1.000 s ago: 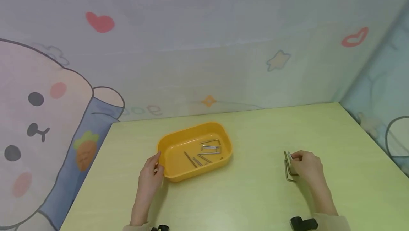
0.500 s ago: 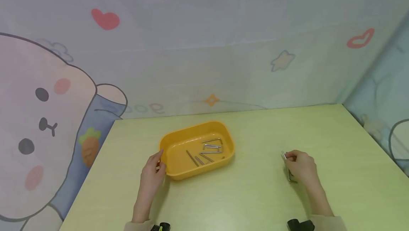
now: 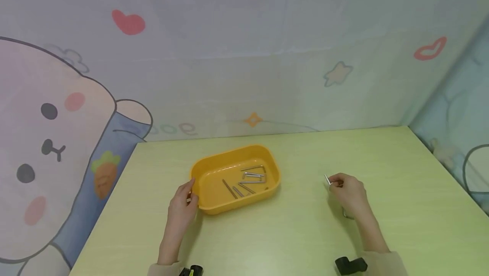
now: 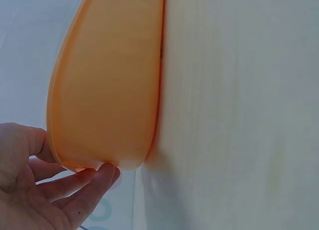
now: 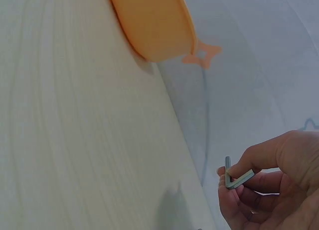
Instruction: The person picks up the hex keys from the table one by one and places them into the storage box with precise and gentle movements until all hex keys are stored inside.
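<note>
My right hand (image 3: 350, 193) pinches a small L-shaped silver hex key (image 5: 241, 179) between thumb and fingers, over the table to the right of the yellow tray (image 3: 210, 187). One end of the key shows past the fingertips in the head view. Under the right wrist, another bent hex key (image 3: 348, 216) lies on the table, mostly hidden by the hand. My left hand (image 3: 182, 208) grips the tray's left end at the rim, fingers against the outer wall (image 4: 107, 90). Inside the tray lie several metal hex keys (image 3: 252, 182), some L-shaped, some seen as straight rods.
The pale wooden table (image 3: 298, 233) runs back to a cloth wall (image 3: 229, 76) printed with hearts, a star and a bear. Table surface separates the tray from my right hand. Black camera mounts (image 3: 350, 265) sit at both wrists.
My right hand has moved left toward the tray with the hex key, off the spot where other keys lie. The left hand keeps its grip on the tray, which has hardly moved.
</note>
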Tool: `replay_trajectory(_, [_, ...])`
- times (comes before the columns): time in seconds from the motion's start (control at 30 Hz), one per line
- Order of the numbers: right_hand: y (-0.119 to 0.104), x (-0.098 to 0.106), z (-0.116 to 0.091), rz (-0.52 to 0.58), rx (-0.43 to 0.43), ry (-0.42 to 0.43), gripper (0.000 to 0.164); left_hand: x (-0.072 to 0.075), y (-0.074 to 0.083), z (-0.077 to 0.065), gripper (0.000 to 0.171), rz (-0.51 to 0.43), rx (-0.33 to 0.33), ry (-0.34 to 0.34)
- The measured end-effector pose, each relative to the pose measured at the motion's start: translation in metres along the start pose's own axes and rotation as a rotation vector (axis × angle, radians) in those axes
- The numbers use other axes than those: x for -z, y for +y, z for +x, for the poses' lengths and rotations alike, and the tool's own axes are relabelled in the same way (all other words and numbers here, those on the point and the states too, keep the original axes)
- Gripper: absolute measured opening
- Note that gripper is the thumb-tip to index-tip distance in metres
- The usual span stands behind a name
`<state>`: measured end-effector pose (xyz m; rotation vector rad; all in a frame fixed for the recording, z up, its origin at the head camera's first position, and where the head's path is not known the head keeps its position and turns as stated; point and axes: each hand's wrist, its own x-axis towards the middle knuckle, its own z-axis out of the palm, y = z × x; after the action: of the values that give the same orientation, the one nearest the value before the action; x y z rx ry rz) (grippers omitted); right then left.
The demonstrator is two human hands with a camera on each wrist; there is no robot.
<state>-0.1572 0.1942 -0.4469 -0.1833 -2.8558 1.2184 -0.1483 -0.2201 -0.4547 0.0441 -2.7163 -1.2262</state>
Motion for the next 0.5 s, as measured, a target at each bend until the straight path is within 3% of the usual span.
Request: replay_trajectory(0.5, [-0.036, -0.001, 0.009, 0.014, 0.079, -0.026, 0.027, 0.001, 0.001, -0.001, 0.047, 0.004, -0.006, 0.011])
